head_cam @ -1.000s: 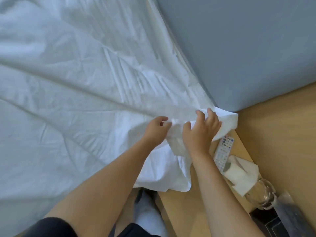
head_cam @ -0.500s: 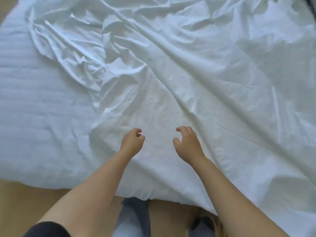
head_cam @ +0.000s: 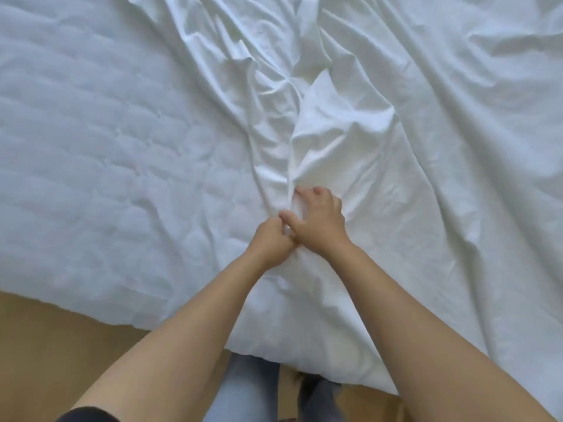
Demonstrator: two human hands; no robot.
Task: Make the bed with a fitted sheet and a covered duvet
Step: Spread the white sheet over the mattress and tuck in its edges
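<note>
Fitted sheet [head_cam: 344, 138] lies bunched; left hand [head_cam: 269, 237] and right hand [head_cam: 320, 222] both clench one ridge. Tugging there could leave the left mattress [head_cam: 91, 147] bare.

No legible text, label, brand, number or sign anywhere in view. Sheet [head_cam: 396, 153] was plain white and carried no print.
</note>
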